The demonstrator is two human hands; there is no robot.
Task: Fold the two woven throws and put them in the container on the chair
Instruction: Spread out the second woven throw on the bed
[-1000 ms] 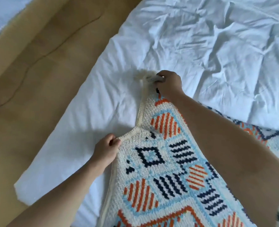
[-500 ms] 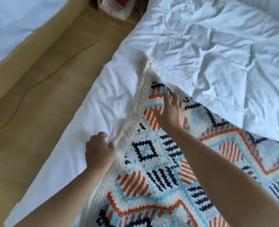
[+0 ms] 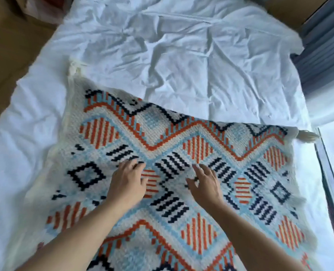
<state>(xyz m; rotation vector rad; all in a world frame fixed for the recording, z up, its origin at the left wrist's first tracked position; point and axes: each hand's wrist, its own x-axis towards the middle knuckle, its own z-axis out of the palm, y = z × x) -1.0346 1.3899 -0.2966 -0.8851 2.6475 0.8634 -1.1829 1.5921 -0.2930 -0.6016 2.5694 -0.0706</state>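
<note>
Woven throw (image 3: 181,145) being smoothed flat on bed (image 3: 181,55); left hand (image 3: 128,184), right hand (image 3: 206,184) released, fingers spread; creases best pressed outward toward bed edges before folding

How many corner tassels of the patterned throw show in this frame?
2. One tassel lies at the far left corner of the woven throw, on the white bedding. The other tassel sticks out at the far right corner. The near corners are out of frame.
</note>
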